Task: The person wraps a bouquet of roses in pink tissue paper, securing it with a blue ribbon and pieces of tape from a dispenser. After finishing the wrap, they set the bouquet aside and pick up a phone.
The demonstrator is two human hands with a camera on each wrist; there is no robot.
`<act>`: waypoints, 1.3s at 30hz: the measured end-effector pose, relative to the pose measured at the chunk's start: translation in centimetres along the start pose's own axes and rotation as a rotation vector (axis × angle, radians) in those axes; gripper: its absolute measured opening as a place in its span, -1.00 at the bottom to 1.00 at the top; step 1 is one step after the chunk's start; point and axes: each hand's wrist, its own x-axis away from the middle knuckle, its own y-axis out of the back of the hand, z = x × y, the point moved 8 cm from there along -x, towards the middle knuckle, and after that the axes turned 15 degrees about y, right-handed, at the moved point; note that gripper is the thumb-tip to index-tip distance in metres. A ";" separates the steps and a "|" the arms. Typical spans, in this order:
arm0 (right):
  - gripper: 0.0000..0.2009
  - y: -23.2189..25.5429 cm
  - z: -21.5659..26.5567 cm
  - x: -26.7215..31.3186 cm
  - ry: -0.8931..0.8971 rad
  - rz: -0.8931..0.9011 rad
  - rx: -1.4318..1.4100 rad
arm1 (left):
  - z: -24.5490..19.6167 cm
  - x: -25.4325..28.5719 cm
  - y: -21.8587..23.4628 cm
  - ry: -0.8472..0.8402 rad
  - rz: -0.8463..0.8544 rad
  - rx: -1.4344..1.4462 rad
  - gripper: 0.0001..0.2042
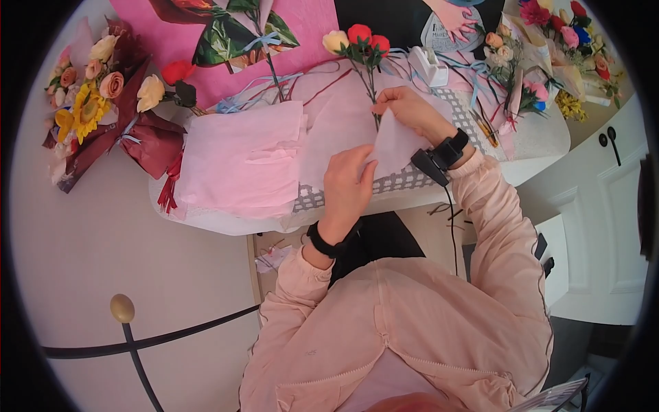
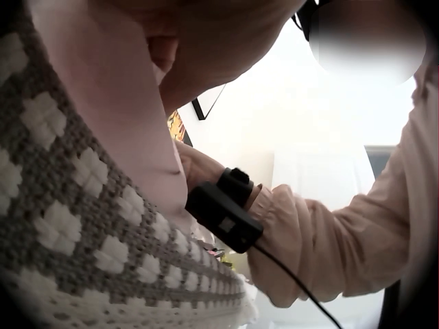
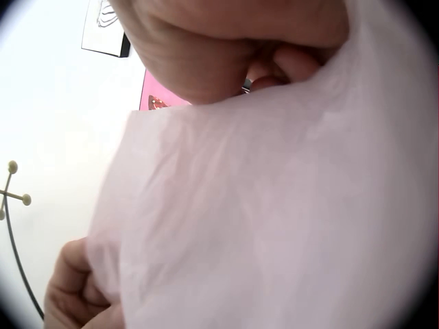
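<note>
Two red paper flowers (image 1: 367,38) beside one yellow paper rose (image 1: 335,41) — two wrapped mixed-flower bouquets (image 1: 93,103), one at each end of the table.

You were clearly at a home flower-craft table (image 1: 549,141): finished bouquets (image 1: 89,103), loose ribbons (image 1: 473,75), stacked pink wrapping sheets (image 1: 240,158), and white cabinet doors (image 1: 618,206) beside it.

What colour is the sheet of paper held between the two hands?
Pale pink; the paper sheet shows best in the head view, pinched by both hands.
</note>
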 end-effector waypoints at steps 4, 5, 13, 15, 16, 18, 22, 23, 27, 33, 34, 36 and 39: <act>-0.86 1.8 4.0 -0.1 -0.010 0.047 0.173 | -3.1 0.8 0.1 -0.379 -0.055 -0.058 -0.80; -0.85 2.0 3.9 0.1 -0.043 0.075 0.168 | -3.4 1.4 -0.1 -0.426 -0.036 -0.076 -0.80; -0.81 3.4 5.0 2.7 -0.128 0.217 0.066 | -1.8 4.2 -3.1 -0.350 0.148 -0.156 -0.73; -0.84 3.1 5.5 3.2 -0.143 0.225 0.044 | -1.7 4.0 -3.3 -0.357 0.140 -0.162 -0.72; -0.85 3.0 5.7 3.6 -0.151 0.227 0.036 | -1.7 3.9 -3.5 -0.369 0.136 -0.159 -0.73; -0.84 2.0 4.9 4.0 -0.166 0.186 0.041 | -2.2 3.9 -3.7 -0.397 0.140 -0.153 -0.77; -0.84 0.5 1.8 4.1 -0.199 0.199 0.023 | -2.3 4.5 -3.5 -0.426 0.157 -0.142 -0.84; -0.83 0.1 1.2 4.2 -0.208 0.206 0.015 | -2.0 4.7 -3.4 -0.424 0.158 -0.139 -0.84; -0.83 -0.9 0.2 4.8 -0.228 0.185 0.024 | -1.0 5.6 -3.0 -0.414 0.129 -0.113 -0.70; -0.83 -1.2 -1.5 5.0 -0.258 0.146 0.066 | -1.2 6.4 -3.1 -0.447 0.087 -0.121 -0.70; -0.83 -1.1 -1.5 4.8 -0.251 0.137 0.064 | -1.4 6.4 -3.1 -0.453 0.083 -0.129 -0.70; -0.83 -1.1 -1.6 4.7 -0.251 0.128 0.066 | -1.7 6.7 -3.2 -0.464 0.076 -0.140 -0.70; -0.84 -0.9 -1.4 4.6 -0.259 0.127 0.093 | -2.1 7.0 -3.6 -0.490 0.080 -0.133 -0.71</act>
